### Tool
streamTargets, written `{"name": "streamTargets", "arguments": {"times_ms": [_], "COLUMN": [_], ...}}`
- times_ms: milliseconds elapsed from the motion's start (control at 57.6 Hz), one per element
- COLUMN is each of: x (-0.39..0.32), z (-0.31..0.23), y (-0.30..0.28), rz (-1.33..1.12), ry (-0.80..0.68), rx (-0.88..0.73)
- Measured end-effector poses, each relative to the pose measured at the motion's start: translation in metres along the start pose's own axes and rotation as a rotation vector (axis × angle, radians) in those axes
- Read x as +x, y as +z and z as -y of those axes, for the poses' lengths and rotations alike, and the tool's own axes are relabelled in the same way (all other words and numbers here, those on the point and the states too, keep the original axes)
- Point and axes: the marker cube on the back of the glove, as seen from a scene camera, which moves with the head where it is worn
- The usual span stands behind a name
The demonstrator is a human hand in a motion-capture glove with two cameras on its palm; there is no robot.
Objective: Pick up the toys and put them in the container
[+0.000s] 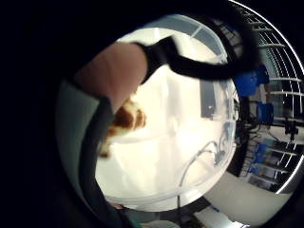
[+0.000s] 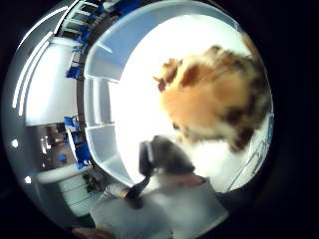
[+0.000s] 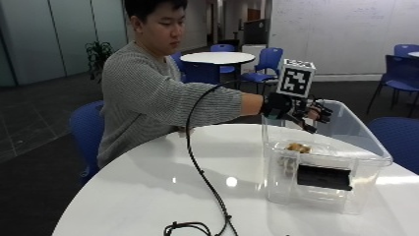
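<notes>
A black cable [image 3: 203, 182] trails across the white round table [image 3: 150, 187] nearest me, running up to my gloved right hand [image 3: 294, 112], which I have over the open clear plastic container [image 3: 367, 147]. A tan and brown plush toy [image 3: 299, 147] shows inside the container in the outside view; in the thumb side palm view it fills much of the frame just off the palm. I can't tell whether my fingers are gripping it or have let go. My guess is the drop is in progress. The risk: if a strap or finger snags the plush, pulling back lifts it out again, or my wrist clips the container rim and shoves the box.
</notes>
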Motion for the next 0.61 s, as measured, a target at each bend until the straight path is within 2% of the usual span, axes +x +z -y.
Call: {"name": "streamTargets", "arguments": {"times_ms": [243, 365, 434, 504, 608], "x": [0.003, 0.008, 0.026, 0.08, 0.102], "z": [-0.02, -0.049, -0.079, -0.121, -0.201], "y": [0.0, -0.009, -0.021, -0.04, -0.032], "rz": [0.08, 0.11, 0.175, 0.259, 0.21], "ry": [-0.039, -0.088, -0.078, 0.002, -0.156], "rx": [0.011, 0.05, 0.086, 0.133, 0.192]}}
